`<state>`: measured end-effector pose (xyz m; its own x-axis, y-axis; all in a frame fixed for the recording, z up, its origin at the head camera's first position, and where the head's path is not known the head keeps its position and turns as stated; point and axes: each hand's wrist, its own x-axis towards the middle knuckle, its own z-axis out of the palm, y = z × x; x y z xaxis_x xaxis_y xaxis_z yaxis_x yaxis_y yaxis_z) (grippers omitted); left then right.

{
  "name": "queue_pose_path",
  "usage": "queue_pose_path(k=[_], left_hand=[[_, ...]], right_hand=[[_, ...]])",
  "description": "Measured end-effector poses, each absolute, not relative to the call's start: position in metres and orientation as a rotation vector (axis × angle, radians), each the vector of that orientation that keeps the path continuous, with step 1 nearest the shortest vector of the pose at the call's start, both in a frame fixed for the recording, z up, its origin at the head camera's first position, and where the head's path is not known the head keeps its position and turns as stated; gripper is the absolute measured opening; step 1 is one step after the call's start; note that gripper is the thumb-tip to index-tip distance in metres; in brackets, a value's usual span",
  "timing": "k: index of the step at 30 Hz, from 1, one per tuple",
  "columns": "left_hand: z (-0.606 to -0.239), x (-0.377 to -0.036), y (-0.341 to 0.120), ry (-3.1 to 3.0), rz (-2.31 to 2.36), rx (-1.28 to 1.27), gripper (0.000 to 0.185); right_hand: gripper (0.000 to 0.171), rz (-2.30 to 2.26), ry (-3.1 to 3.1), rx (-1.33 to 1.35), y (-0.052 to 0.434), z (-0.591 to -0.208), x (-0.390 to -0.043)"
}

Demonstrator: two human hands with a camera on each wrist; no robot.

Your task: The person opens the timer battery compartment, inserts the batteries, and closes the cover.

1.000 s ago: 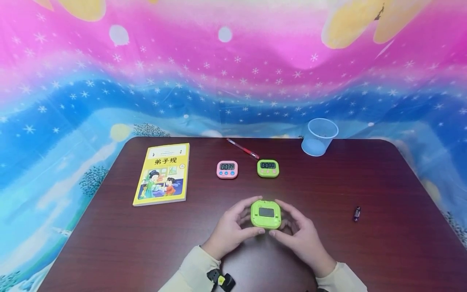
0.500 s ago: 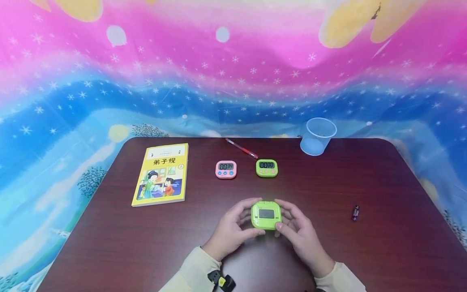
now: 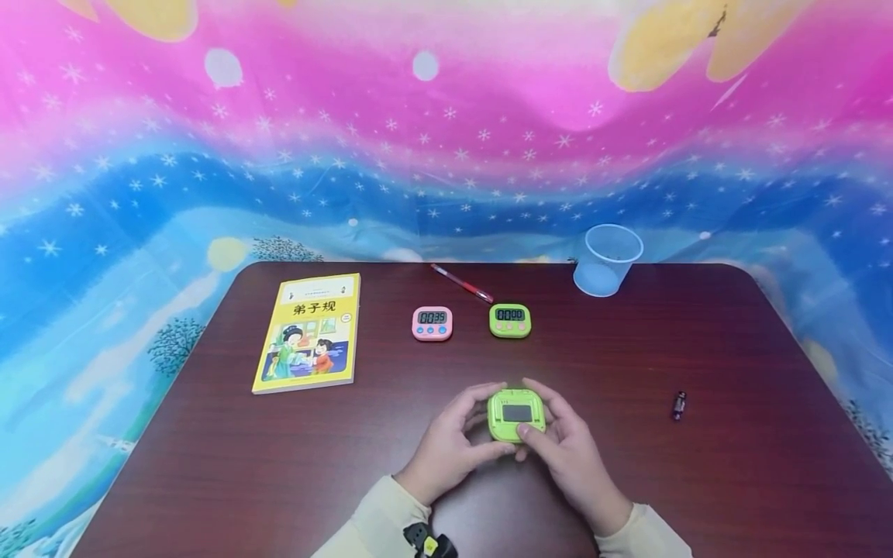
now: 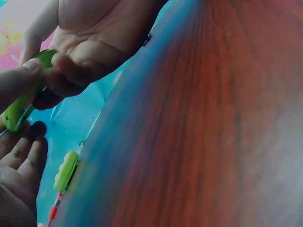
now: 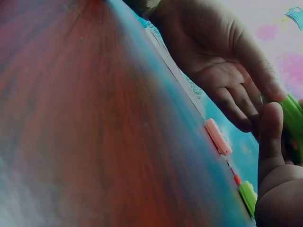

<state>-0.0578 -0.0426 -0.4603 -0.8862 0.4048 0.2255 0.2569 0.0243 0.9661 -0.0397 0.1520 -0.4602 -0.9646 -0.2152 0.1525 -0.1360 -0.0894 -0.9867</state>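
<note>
A dark red-brown table (image 3: 698, 465) is set against a draped backdrop cloth (image 3: 446, 139) printed in pink and blue with white stars. At the near middle of the table, a green timer (image 3: 516, 415) is held just above the surface between both hands, its blank display facing up. It is pinched on its left side by the curled fingers and thumb of the left hand (image 3: 449, 449), and on its right side and near edge by the curled fingers and thumb of the right hand (image 3: 568, 457). To the right, well apart, a small battery (image 3: 679, 405) is seen. Farther off lie a yellow book (image 3: 310, 332), a pink timer (image 3: 432, 323) and a second green timer (image 3: 510, 320). At the far edge, a red pen (image 3: 462, 283) and a clear plastic cup (image 3: 607, 260) are found.
</note>
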Motion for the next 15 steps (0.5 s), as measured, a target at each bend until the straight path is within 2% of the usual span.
queue_pose_path(k=[6, 15], left_hand=[[-0.460, -0.061, -0.048, 2.154, 1.922, 0.798, 0.070], [-0.460, -0.060, -0.048, 2.182, 1.764, 0.986, 0.074]], right_hand=[[0.063, -2.200, 2.058, -0.341, 0.163, -0.458, -0.043], [0.066, -2.187, 1.862, -0.495, 0.172, -0.457, -0.047]])
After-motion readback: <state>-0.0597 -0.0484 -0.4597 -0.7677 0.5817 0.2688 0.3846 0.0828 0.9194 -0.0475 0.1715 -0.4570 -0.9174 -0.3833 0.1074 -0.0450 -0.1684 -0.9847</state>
